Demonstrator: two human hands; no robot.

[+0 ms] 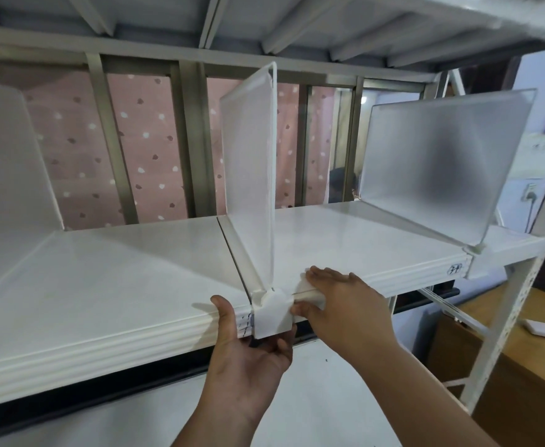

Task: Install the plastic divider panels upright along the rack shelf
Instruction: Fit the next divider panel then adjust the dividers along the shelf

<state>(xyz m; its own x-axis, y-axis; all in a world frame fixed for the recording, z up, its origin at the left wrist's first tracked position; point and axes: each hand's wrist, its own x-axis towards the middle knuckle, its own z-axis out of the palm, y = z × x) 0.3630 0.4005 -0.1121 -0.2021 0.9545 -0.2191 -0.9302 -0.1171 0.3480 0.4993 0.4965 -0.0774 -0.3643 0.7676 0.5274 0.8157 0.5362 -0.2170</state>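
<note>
A: Grip status, left hand (248,350)?

B: Palm up beneath the front lip of the shelf (103,285). Thumb hooked over the top edge, fingers curled under the white clip (272,314) at the foot of the middle divider panel (250,175). It holds shelf lip and clip together.

A: Right hand (335,298)?

B: Just right of the clip. Fingers lie fairly straight on the shelf top, thumb pressed to the front edge beside the clip. It grasps nothing; it presses.

A: Panel position?

B: Middle panel stands upright, running front to back across the shelf, clip seated over the front lip. A second frosted panel (442,169) stands upright well to the right; a third (9,162) at the left edge of view.

A: Surroundings?

B: Pink dotted curtain (148,146) behind the rack; wooden table (522,366) lower right, carrying a white adapter (543,329).
</note>
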